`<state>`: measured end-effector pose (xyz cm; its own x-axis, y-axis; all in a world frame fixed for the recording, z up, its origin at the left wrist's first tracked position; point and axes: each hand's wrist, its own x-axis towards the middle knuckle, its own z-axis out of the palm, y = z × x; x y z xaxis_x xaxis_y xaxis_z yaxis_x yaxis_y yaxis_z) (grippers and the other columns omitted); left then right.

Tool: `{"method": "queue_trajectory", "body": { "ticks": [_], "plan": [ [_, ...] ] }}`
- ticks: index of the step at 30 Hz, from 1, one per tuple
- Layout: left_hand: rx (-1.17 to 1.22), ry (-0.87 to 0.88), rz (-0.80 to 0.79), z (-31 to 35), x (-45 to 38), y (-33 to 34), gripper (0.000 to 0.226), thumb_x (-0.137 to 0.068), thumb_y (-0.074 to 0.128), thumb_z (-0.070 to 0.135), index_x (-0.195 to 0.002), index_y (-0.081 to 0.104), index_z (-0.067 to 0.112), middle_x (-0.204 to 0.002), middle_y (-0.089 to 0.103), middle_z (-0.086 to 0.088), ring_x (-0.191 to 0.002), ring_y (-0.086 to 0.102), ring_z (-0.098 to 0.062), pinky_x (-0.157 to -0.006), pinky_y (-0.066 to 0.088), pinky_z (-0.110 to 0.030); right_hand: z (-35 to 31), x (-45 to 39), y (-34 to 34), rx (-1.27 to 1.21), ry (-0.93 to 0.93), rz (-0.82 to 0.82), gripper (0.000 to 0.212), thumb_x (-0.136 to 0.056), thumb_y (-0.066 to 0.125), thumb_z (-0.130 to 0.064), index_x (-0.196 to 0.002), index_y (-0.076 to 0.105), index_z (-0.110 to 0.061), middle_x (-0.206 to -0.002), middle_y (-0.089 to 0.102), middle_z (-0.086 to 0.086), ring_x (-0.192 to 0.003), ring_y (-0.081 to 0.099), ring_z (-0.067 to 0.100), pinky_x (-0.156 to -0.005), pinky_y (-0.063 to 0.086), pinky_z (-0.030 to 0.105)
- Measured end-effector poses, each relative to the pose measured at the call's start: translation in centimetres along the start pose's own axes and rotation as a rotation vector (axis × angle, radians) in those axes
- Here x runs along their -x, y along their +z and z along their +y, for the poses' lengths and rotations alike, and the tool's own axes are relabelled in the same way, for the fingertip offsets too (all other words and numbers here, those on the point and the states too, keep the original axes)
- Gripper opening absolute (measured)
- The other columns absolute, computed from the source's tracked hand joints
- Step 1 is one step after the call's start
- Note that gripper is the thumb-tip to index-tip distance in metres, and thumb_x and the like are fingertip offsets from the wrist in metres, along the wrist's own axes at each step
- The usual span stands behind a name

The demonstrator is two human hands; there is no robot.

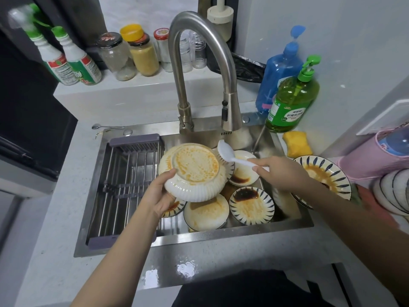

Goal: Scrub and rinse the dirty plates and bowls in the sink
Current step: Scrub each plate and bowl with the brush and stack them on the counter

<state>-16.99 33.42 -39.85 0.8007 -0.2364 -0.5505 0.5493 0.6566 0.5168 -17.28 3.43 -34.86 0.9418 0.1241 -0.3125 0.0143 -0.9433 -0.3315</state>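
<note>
The left hand (158, 197) gripped the rim of a greasy white bowl (193, 171), likely slippery and breakable, tilted above the sink (287, 220), while the right hand (280, 171) clasped a brush (230, 152) against it.

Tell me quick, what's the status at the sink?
Left hand grips ribbed bowl, still greasy. Right hand holds brush at its rim. Dirty plates wait below.
</note>
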Motion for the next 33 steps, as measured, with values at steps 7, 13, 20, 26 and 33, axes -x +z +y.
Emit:
{"method": "queue_trajectory", "body": {
  "ticks": [7, 13, 20, 26, 33],
  "plan": [
    [0.121, 0.027, 0.171, -0.1, -0.4, 0.2, 0.03, -0.091, 0.055, 0.013, -0.118, 0.056, 0.002, -0.118, 0.066, -0.018, -0.123, 0.054, -0.031, -0.107, 0.04, -0.049, -1.3, 3.3, 0.6, 0.14, -0.146, -0.031, 0.038, -0.1, 0.035, -0.041, -0.136, 0.041, -0.05, -0.066, 0.052, -0.011, -0.062, 0.052, 0.007, -0.052, 0.041, 0.023],
    [0.022, 0.051, 0.252, -1.3, -1.3, 1.6, 0.034, -0.097, 0.05, 0.02, -0.126, 0.051, 0.001, -0.124, 0.061, -0.019, -0.122, 0.055, -0.031, -0.109, 0.037, -0.05, -2.6, 4.2, 2.6, 0.134, -0.118, 0.098, 0.038, -0.1, 0.035, -0.038, -0.137, 0.044, -0.045, -0.059, 0.044, -0.012, -0.049, 0.042, 0.005, -0.045, 0.033, 0.019],
    [-0.067, 0.038, 0.392, -2.1, -2.0, 3.3, 0.024, -0.098, 0.051, 0.023, -0.111, 0.056, 0.004, -0.112, 0.062, -0.014, -0.096, 0.062, -0.026, -0.083, 0.051, -0.043, -4.2, 5.5, 3.9, 0.223, -0.163, 0.276, 0.037, -0.095, 0.048, -0.041, -0.132, 0.051, -0.044, -0.062, 0.055, -0.009, -0.044, 0.033, 0.005, -0.04, 0.019, 0.021],
    [-0.127, -0.054, 0.333, -3.2, -2.0, 4.1, 0.02, -0.095, 0.053, 0.02, -0.104, 0.056, 0.003, -0.087, 0.061, -0.013, -0.077, 0.06, -0.025, -0.049, 0.057, -0.031, -6.6, 4.5, 2.7, 0.281, -0.248, 0.237, 0.038, -0.1, 0.038, -0.038, -0.138, 0.042, -0.039, -0.066, 0.051, -0.003, -0.055, 0.043, 0.017, -0.043, 0.023, 0.023],
    [-0.059, -0.106, 0.257, -2.6, -1.6, 3.8, 0.022, -0.097, 0.043, 0.023, -0.106, 0.055, 0.005, -0.094, 0.062, -0.015, -0.085, 0.059, -0.029, -0.076, 0.049, -0.049, -5.3, 5.6, 2.1, 0.44, -0.354, 0.157, 0.02, -0.08, 0.071, -0.03, -0.099, 0.069, -0.032, -0.046, 0.039, -0.005, -0.039, 0.029, 0.014, -0.043, 0.012, 0.015]
  ]
}}
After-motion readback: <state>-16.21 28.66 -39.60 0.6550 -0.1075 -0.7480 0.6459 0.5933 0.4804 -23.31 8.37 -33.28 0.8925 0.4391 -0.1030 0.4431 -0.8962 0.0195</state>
